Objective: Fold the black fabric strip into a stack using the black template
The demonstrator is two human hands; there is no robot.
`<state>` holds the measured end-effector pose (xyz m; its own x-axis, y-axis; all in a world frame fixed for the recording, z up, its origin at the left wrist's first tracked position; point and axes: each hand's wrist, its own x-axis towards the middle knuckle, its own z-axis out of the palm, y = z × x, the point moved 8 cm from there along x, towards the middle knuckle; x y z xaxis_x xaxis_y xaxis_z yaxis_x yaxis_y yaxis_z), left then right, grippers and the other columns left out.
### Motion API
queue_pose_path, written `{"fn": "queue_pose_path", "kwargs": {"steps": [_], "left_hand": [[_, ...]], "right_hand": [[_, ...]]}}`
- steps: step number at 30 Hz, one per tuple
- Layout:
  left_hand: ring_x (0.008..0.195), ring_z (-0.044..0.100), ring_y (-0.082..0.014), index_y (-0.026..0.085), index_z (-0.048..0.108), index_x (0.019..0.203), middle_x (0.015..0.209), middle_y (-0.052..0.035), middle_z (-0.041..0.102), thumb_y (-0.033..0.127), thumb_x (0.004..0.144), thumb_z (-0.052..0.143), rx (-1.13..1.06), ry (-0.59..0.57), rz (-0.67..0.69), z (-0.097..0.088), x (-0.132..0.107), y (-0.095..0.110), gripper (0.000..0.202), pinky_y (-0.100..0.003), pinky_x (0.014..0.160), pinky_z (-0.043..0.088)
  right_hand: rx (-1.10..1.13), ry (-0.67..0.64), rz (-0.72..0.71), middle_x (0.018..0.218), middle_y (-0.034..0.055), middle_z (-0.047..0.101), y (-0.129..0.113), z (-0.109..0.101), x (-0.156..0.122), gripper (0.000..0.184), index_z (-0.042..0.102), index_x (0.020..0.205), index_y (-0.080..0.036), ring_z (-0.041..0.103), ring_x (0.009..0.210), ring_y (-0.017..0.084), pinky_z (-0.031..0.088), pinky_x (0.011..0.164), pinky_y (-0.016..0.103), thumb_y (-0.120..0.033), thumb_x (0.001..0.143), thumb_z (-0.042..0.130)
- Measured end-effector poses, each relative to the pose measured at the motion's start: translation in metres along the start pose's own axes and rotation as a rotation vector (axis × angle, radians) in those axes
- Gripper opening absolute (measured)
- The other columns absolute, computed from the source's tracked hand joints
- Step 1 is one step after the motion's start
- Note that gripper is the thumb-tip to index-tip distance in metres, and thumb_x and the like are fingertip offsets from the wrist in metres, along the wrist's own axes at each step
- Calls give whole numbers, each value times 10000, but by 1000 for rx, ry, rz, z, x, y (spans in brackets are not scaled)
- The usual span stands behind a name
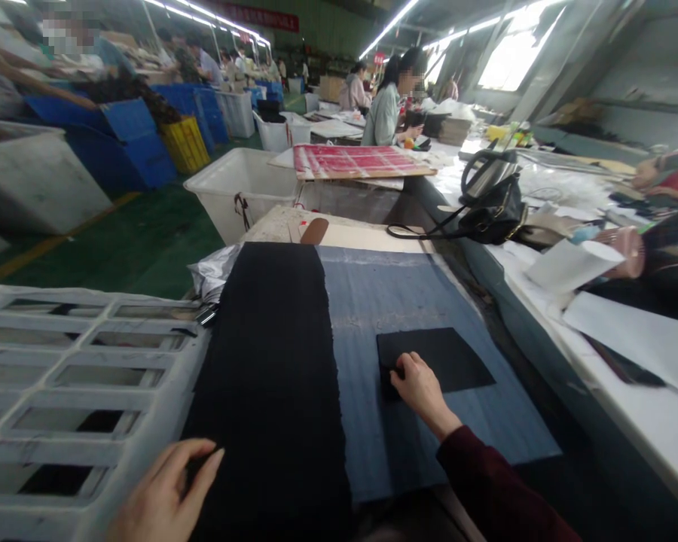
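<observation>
My right hand [421, 388] pinches the left edge of a small black piece of sheet material [446, 357], whose near-left corner bends down under the fingers. The piece lies over a blue-grey sheet [367, 429]. To its left, a long black sheet [276, 361] with a ragged right edge covers part of the work surface. My left hand [172, 489] is over the near-left part of that long sheet. Its thumb and forefinger come together at the tips; whatever is between them is hidden against the black.
A white slatted plastic crate [105, 316] stands at left. Along the right runs a white table [638, 421] with papers and a black bag [491, 211]. Beyond the work surface are a white bin [242, 173] and a red-topped board [361, 160]. Several people work farther off.
</observation>
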<state>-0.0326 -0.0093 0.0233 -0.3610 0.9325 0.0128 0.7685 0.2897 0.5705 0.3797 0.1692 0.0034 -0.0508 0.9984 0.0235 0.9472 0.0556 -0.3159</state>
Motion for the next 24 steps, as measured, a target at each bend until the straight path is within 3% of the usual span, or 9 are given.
{"fn": "queue_pose_path", "kwargs": {"steps": [3,5,8,12,15,18,22,24], "left_hand": [[745,608,-184,281,628,974,1025,-13,659,571,815,519,-47,-106,104,21,11,60,348,-290,726,471],[869,622,-203,291,644,1000,1100,-13,654,488,857,515,-85,-171,207,42,18,103,276,-303,807,465],[1063,588,-254,299,664,1071,1201,-27,647,377,893,493,-158,-268,425,79,23,168,260,-365,947,414],[1114,561,-286,277,585,1241,1357,-44,561,266,910,435,-123,-374,667,135,27,235,364,-430,948,411],[1101,563,-272,241,530,1283,1396,-39,523,188,897,409,4,-372,749,171,32,264,409,-435,929,437],[1049,577,-258,203,583,1180,1316,-36,585,142,888,377,132,-374,789,195,35,275,362,-422,897,462],[1000,578,-253,184,622,1060,1242,-47,622,106,875,359,180,-388,816,203,35,277,331,-411,860,466],[1014,569,-251,184,609,1087,1266,-49,605,85,857,370,191,-396,832,202,34,277,346,-411,865,460]], "right_hand": [[-11,3,14,815,65,582,0,3,6,118,589,747,-167,553,743,178,338,658,285,-131,787,484],[8,-1,31,786,62,592,2,3,9,139,593,704,-168,550,714,169,330,649,282,-123,771,480],[77,-21,51,740,52,613,9,-1,12,127,613,659,-170,554,690,158,336,650,271,-142,731,512],[216,-49,75,687,45,645,19,-9,15,158,661,655,-169,574,689,163,357,661,265,-177,709,513],[349,-76,111,638,29,656,27,-10,16,157,688,649,-175,586,663,167,364,633,265,-207,679,537],[520,-102,164,594,13,652,39,-4,18,128,698,629,-179,580,625,163,361,590,261,-221,627,578],[841,-109,248,541,11,616,65,3,15,132,676,634,-156,542,537,143,381,527,255,-268,618,607],[1016,-46,311,553,20,611,91,-8,10,177,651,659,-153,550,530,144,426,530,263,-326,636,623]]}}
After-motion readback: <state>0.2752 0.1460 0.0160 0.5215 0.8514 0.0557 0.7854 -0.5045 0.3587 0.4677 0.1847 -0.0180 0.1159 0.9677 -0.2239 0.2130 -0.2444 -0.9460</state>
